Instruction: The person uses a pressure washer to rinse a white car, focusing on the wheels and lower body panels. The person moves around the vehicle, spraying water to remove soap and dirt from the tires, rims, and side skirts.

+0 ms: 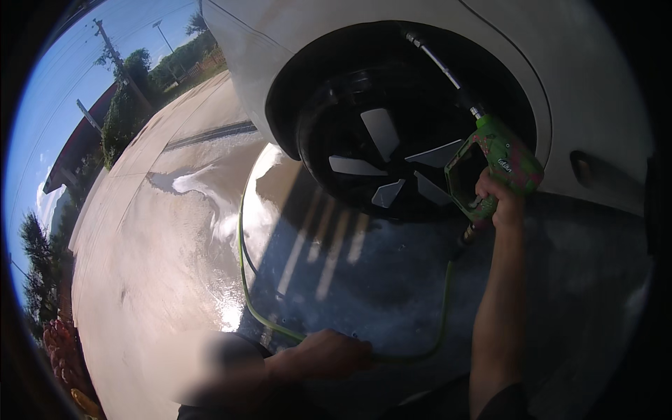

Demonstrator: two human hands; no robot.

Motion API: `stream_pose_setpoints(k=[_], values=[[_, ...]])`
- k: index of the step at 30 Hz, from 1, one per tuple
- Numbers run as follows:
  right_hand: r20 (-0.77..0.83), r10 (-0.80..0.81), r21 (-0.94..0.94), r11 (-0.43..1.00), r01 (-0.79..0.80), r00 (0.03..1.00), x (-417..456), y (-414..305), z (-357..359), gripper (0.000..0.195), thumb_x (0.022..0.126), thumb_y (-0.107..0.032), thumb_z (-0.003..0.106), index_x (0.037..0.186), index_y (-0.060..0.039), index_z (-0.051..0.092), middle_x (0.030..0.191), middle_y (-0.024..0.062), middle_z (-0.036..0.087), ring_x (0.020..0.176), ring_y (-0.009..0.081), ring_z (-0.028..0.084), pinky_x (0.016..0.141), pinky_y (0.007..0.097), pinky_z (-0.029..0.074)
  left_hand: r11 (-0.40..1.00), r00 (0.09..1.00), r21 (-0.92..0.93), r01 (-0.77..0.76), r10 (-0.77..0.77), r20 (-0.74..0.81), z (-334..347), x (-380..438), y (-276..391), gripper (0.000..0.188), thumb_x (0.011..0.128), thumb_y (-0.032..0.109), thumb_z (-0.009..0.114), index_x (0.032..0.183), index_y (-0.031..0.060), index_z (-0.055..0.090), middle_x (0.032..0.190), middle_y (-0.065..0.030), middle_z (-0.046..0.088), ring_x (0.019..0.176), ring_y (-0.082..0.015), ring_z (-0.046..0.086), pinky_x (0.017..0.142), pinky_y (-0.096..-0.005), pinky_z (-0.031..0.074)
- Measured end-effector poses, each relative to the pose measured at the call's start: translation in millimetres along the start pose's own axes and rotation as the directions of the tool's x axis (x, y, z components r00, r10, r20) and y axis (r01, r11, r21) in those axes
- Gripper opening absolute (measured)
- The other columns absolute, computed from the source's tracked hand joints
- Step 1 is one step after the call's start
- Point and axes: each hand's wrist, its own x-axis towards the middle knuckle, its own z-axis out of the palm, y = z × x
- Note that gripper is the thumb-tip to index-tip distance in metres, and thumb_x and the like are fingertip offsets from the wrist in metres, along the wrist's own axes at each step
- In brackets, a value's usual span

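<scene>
My right hand [501, 199] is closed around the handle of a green and pink pressure-washer gun [506, 155]. The gun's metal lance [438, 63] points up into the dark wheel arch of a white car [588, 94]. Below the arch is a black wheel with pale wheel-cover spokes [380, 134]. From the gun's lower fitting, a green hose [446, 310] hangs down and runs through my left hand [336, 352], which grips it near the ground. The hose then curves up on the left toward the car. I cannot see the nozzle's tip clearly against the arch.
Wet concrete ground [157, 252] with bright glare spreads to the left, and a drain channel [210, 135] crosses it. The car's shadow covers the ground below the wheel. Farther off stand a utility pole [118, 63], bushes and a roofed structure [79, 139].
</scene>
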Motion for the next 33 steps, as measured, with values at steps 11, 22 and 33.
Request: stream_pose_setpoints(k=[11,22,33], values=[[0.166,-0.022,-0.072,0.997,0.034,0.986,-1,-7,17,0.012,0.084,-0.008,0.068,0.093,-0.0043,0.061,0.073,0.0022,0.055,0.061,0.0124,0.052,0.062,0.0323,0.045,0.997,0.998,0.032,-0.064,0.064,0.002,-5,-9,-3,0.036,0.102,0.041,0.054,0.117,0.0087,0.063,0.093,-0.0142,0.072,0.088,-0.0324,0.072,0.075,-0.0426,0.059],[0.168,0.029,-0.149,0.989,-0.003,0.985,-9,-29,37,0.014,0.085,-0.009,0.068,0.095,-0.0032,0.061,0.073,0.0021,0.055,0.062,0.0121,0.052,0.061,0.0302,0.044,0.987,0.982,0.007,-0.162,0.162,-0.094,-5,-19,-4,0.035,0.100,0.036,0.057,0.107,0.0032,0.063,0.084,-0.0149,0.071,0.077,-0.0348,0.072,0.065,-0.0463,0.057],[0.135,-0.025,-0.133,0.990,0.043,0.990,-7,-29,36,0.016,0.082,-0.006,0.070,0.094,-0.0022,0.061,0.073,0.0040,0.056,0.061,0.0129,0.053,0.061,0.0313,0.045,0.986,0.985,0.068,-0.151,0.155,-0.069,10,-14,-11,0.038,0.102,0.042,0.054,0.112,0.0063,0.063,0.087,-0.0129,0.072,0.078,-0.0331,0.073,0.065,-0.0447,0.058]])
